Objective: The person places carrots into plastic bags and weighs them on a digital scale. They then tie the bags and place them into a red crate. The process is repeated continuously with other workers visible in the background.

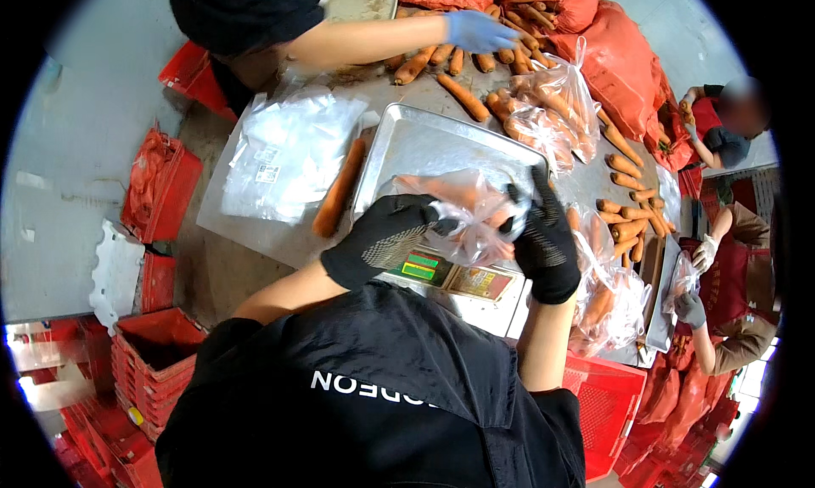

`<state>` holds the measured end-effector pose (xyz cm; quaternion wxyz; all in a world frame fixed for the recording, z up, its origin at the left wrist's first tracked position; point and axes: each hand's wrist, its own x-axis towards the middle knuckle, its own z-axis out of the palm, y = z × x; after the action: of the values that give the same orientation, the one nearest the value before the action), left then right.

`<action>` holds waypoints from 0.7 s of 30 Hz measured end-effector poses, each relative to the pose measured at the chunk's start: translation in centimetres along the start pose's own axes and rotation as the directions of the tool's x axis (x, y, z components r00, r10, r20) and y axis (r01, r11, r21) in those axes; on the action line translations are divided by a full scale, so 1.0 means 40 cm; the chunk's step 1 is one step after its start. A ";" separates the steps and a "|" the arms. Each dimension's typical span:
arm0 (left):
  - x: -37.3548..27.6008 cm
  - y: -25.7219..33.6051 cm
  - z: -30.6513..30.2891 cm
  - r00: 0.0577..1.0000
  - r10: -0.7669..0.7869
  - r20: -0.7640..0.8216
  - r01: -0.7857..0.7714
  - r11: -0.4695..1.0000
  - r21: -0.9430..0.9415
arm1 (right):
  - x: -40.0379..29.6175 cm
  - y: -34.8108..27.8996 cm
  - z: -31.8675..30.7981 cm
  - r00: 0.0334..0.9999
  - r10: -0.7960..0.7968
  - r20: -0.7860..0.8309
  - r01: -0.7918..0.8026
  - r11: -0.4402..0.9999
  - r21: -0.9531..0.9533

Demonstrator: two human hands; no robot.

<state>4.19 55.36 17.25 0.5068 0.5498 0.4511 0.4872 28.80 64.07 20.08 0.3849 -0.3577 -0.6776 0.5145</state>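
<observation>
My left hand (pixel 388 236), in a black dotted glove, grips the near left side of a clear plastic bag of carrots (pixel 468 198). My right hand (pixel 544 239), gloved alike, has its fingers on the bag's right side, on the bunched plastic. The bag is above the near edge of a metal tray (pixel 446 131), which rests on a digital scale (pixel 426 268) with a lit display. A single carrot (pixel 339 188) lies left of the tray, beside a stack of clear plastic bags (pixel 293 147). My right fingertips are partly blurred.
Filled carrot bags (pixel 547 115) lie beyond the tray, more (pixel 605 303) at my right. Loose carrots (pixel 471 96) and red mesh sacks (pixel 611 67) cover the table's far side. A co-worker's blue-gloved hand (pixel 481 32) reaches across. A red crate (pixel 602 411) stands below right; other people work at right.
</observation>
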 end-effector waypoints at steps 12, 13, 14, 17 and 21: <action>0.010 -0.028 0.006 0.989 0.014 0.146 -0.073 0.911 0.406 | 0.028 0.096 -0.027 0.986 0.151 0.069 -0.147 0.601 0.786; -0.004 -0.026 -0.014 0.943 0.055 0.328 -0.272 0.695 0.666 | 0.030 0.118 -0.047 0.970 0.207 0.128 -0.206 0.420 0.884; -0.022 -0.019 -0.033 0.971 -0.061 0.233 -0.068 0.858 0.509 | 0.023 0.133 -0.051 0.933 0.339 0.123 -0.219 0.261 0.940; -0.056 0.019 -0.066 0.964 -0.241 0.117 0.257 0.954 -0.155 | -0.002 0.129 -0.012 0.903 0.427 -0.055 -0.186 0.502 0.845; -0.019 0.081 0.000 0.962 -0.210 0.172 0.219 0.975 -0.036 | -0.002 0.115 0.098 0.966 -0.251 -0.063 0.206 0.893 -0.401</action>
<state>4.09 54.35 20.42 0.6074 0.5224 0.4506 0.3937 25.76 63.35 14.91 0.4016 -0.3736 -0.7809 0.2991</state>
